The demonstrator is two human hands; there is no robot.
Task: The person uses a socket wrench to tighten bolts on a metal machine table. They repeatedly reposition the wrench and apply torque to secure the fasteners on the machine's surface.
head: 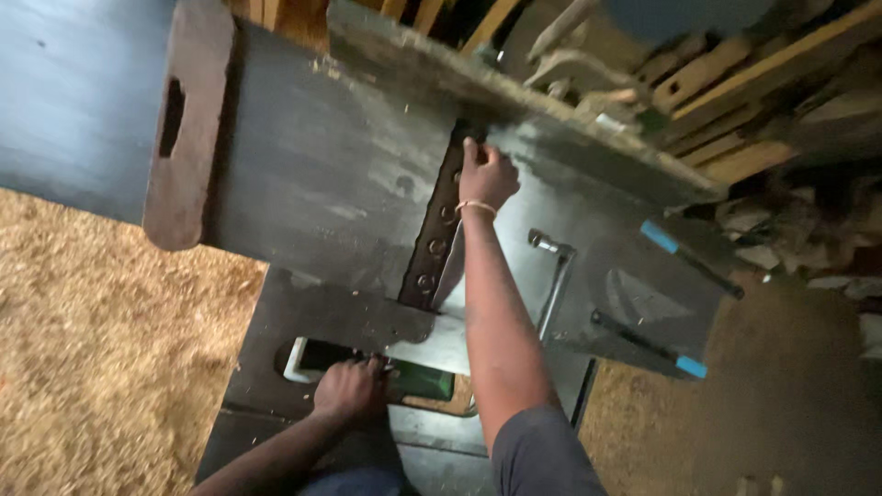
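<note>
Sawdust floor (101, 340), stacked timber offcuts (735, 101), two blue-tipped tools (689, 259) beside a socket wrench (554, 276).

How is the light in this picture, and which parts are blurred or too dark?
Head view: dim light; the grey machine table shows faint sheen; the right hand and left hand look soft; the wood pile is shadowed and blurred; the sawdust floor is brightest.

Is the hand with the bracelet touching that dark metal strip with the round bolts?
Touching. In the head view the right hand rests its fingers on the top end of the bolted metal strip, with no gap visible between them.
</note>
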